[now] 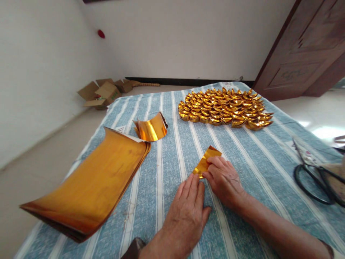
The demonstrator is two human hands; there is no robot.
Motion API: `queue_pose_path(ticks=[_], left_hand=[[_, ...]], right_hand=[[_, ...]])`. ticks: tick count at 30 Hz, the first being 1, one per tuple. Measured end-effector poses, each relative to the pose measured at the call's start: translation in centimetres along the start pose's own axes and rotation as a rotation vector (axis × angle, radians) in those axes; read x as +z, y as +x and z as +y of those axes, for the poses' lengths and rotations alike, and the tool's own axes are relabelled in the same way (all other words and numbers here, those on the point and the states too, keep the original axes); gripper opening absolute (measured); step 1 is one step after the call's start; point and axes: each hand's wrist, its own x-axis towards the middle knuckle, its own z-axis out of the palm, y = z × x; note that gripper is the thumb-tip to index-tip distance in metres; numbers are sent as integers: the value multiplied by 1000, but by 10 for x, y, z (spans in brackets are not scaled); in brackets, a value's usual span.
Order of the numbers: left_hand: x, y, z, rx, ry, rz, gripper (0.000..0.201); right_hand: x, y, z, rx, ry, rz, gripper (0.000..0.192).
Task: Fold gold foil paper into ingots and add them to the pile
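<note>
A small folded piece of gold foil paper (204, 163) lies slantwise on the striped cloth, with a dark upper edge. My left hand (187, 208) lies flat, its fingers stretched out and the tips touching the paper's lower left end. Bent over the right side of the same piece, my right hand (225, 178) has its fingers closed on it, and the thumb is near the lower edge. The fingers cover part of the paper. Beyond both hands sit several rows of gold foil ingots (221, 108), packed close together.
Large gold foil sheets (91, 176) lie stacked at the left, with a smaller curled stack (153, 128) behind them. Black-handled scissors (312, 183) rest at the right. Blue-and-white striped cloth (167, 194) covers the table. Cardboard boxes (104, 94) and a wooden door (302, 54) stand beyond.
</note>
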Motion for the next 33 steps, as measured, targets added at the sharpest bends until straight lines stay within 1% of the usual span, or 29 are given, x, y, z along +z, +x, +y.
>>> queue_pose_path(ticks=[5,10,13,19,26,33], left_hand=[[-1,1,-1,0,-13,-7,43],[-2,2,-1,18,15,-3,41],[-2,3,0,8,21,3,43],[-2,2,0,-2,24,-2,45],[-2,3,0,-3,46,1,45],[0,2,-1,-28,67,-33,47]], right_hand=[[-1,0,2,23,7,-6,17],[-4,-1,6,29,43,-18,19],[-5,-2,10,44,65,-22,16],[-4,-3,20,38,157,-25,16],[-8,-3,14,77,176,-43,19],[-8,-2,13,92,174,-76,21]])
